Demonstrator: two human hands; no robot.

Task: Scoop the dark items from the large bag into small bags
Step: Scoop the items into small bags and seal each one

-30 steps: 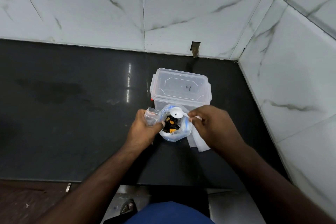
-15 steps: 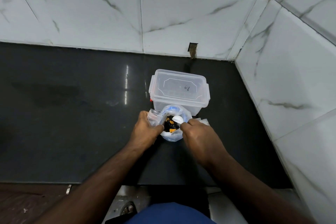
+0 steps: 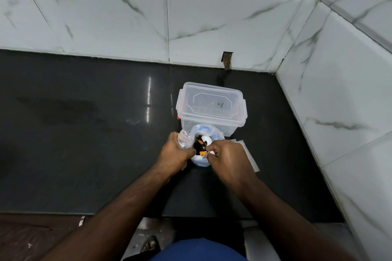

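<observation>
The main risk I see is spilling. The large bag (image 3: 200, 160) is soft and stands only because my left hand (image 3: 174, 153) holds its edge, so if this grip loosens the mouth can fold shut or the bag can tip, and the dark items (image 3: 198, 146) can fall on the black counter (image 3: 84, 133), where they are hard to find. The white spoon (image 3: 206, 139) can also catch the thin plastic and tear it, or come up too full and drop pieces.

My left hand is curled and pinches a bunch of the bag's plastic at the left side of the opening, in the middle of the frame. My right hand (image 3: 228, 158) is closed around the spoon handle, with the fingertips at the bag's right rim; the spoon's bowl is down inside the opening, touching the dark items, just between my two hands. The small bags (image 3: 250, 155) lie flat at the right, partly under my right hand. A clear lidded box (image 3: 212, 108) stands just above the bag.
</observation>
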